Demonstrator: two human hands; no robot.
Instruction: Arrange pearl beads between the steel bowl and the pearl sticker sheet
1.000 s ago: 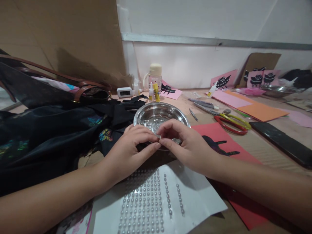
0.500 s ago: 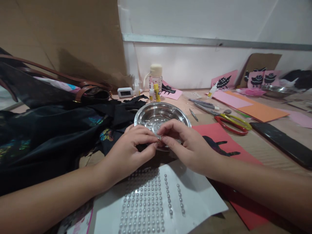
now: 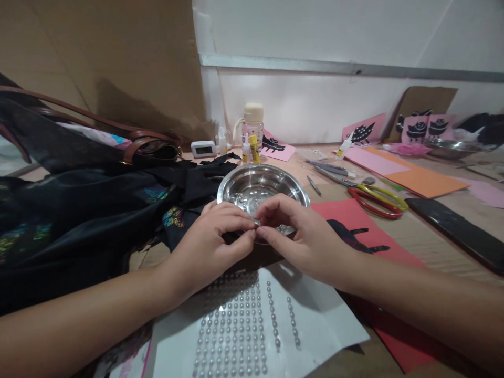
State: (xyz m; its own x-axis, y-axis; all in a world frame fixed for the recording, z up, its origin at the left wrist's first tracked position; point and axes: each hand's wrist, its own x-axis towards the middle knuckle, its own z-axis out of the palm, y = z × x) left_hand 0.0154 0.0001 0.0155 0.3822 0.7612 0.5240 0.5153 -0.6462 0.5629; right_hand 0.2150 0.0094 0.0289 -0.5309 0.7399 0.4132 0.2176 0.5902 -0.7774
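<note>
Both hands meet fingertip to fingertip over the near rim of a shiny metal bowl point(image 3: 224, 191), which has small clear bits inside. The thumb and fingers of my left hand point(image 3: 224, 231) are pinched together. My right hand point(image 3: 297, 233) is pinched too, its thumb and forefinger touching the left fingertips. Whatever lies between them is too small and hidden to name. Below the hands is a white sheet point(image 3: 318, 310) with rows of silvery half-pearl stickers point(image 3: 236, 331). Beside my right wrist, red paper point(image 3: 397, 252) carries a black cut-out shape point(image 3: 350, 236), partly covered by my arm.
Scissors point(image 3: 378, 202) with red and yellow handles and a black phone point(image 3: 457, 228) lie at right. Black cloth point(image 3: 90, 220) and a bag point(image 3: 79, 142) fill the left. Behind the bowl stand glue bottles point(image 3: 246, 150), a drink bottle point(image 3: 253, 123) and a small digital display point(image 3: 203, 149).
The right thumb has shifted slightly against the left fingertips. Otherwise both hands stay over the bowl, and the whole view has moved a little.
</note>
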